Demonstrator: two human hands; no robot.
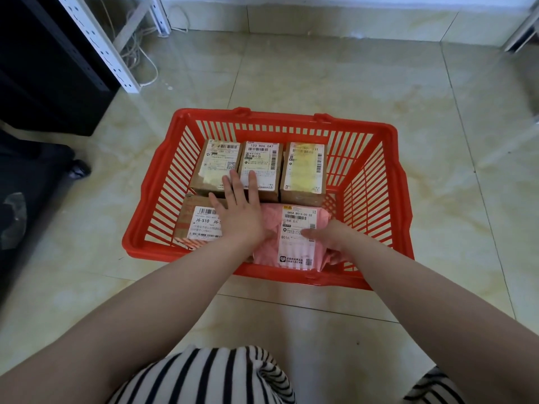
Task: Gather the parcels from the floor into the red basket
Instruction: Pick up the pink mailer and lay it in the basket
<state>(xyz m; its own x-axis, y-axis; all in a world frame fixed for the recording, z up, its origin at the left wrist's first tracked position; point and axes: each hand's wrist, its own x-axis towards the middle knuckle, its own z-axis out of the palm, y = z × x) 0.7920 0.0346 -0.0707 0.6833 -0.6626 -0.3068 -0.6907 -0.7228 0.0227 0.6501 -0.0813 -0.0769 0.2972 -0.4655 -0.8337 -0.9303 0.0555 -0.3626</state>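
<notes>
Floor: tiled floor (379,83), open right of the red basket (376,182).
Left hand (237,208): I see it spread flat on boxes (259,167).
Right hand (326,234): seemingly pinching the pink parcel (294,237), near edge.

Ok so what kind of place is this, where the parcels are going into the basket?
Probably a parcel sorting or storage room, though I can't be sure. Labelled parcels fill a red basket on a tiled floor, and a white slotted shelving upright stands nearby with loose cables behind it.
</notes>
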